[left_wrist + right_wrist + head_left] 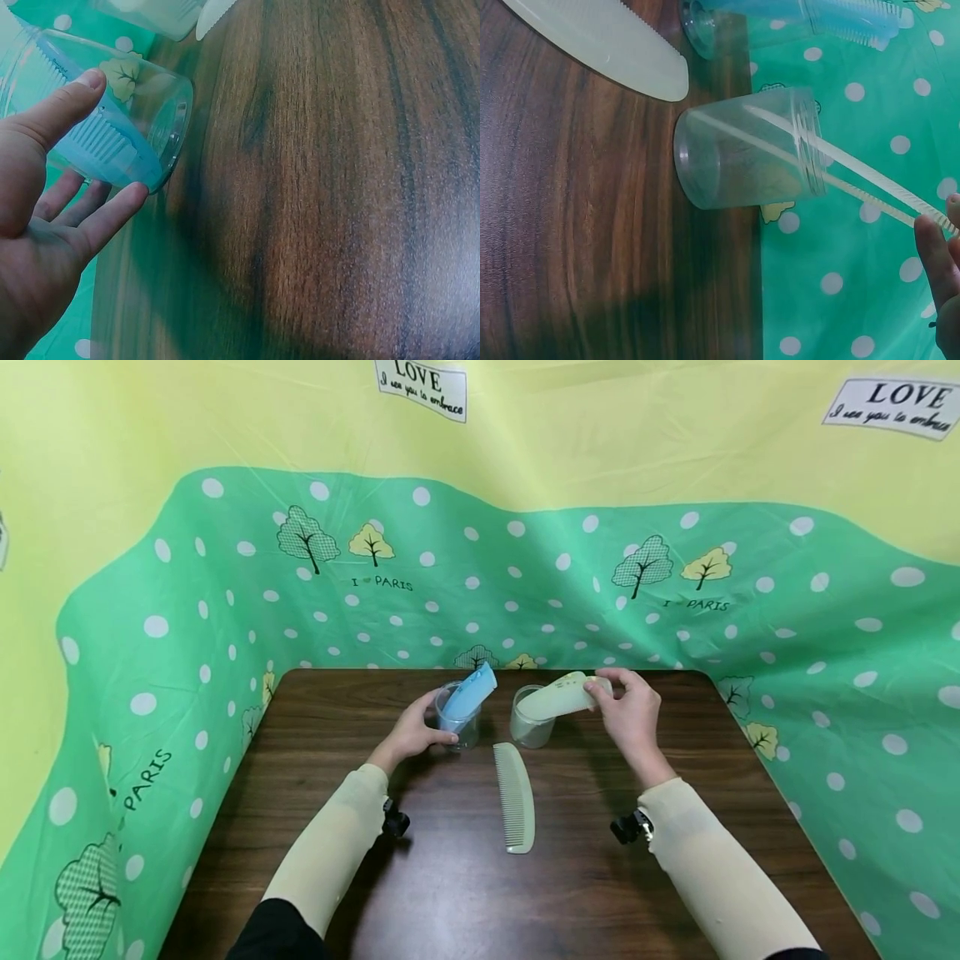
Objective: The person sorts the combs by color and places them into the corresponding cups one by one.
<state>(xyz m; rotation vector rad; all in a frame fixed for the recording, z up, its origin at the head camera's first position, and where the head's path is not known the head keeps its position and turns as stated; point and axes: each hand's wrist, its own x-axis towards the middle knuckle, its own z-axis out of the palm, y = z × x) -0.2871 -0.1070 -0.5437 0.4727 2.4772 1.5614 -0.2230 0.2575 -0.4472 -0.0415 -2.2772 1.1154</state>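
My left hand (411, 728) holds a clear plastic cup (467, 732), thumb on one side and fingers on the other. A blue comb (467, 697) leans in that cup with its top above the rim; the right wrist view shows blue teeth (855, 22), but the number of combs is unclear. To the right stands a second clear cup (739, 176). Two pale combs slant out of it, and my right hand (632, 708) pinches the upper end of a pale comb (555, 697). Whether it pinches both cannot be told.
A pale green comb (516, 797) lies on the dark wooden table (450, 877), nearer me than the cups. Behind the table and along its sides hangs a green and yellow patterned cloth (480, 577).
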